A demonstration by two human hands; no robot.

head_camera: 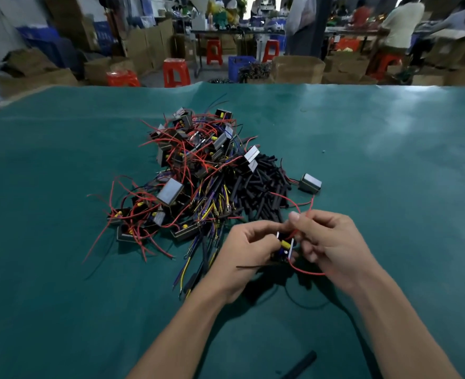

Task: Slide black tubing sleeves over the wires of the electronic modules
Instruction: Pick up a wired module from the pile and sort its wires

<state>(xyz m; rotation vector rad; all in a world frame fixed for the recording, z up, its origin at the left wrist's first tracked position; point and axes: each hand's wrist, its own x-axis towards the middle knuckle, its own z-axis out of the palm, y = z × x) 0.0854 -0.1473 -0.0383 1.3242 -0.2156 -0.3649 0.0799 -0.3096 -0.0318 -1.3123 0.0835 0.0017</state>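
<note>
Two hands work above the green counter: the left hand grips a small module, while the right hand pinches its red wire. Black tubing sleeves lie heaped just beyond. Module probably light and rigid; wire thin and floppy, so best pinched near its free end for sleeving.

A small black module with a yellow part is sitting between the two hands, and its thin red wire is looping out below. A big pile of modules with tangled red wires is lying on the green table. Short black tubing sleeves are lying heaped just beside it.
</note>
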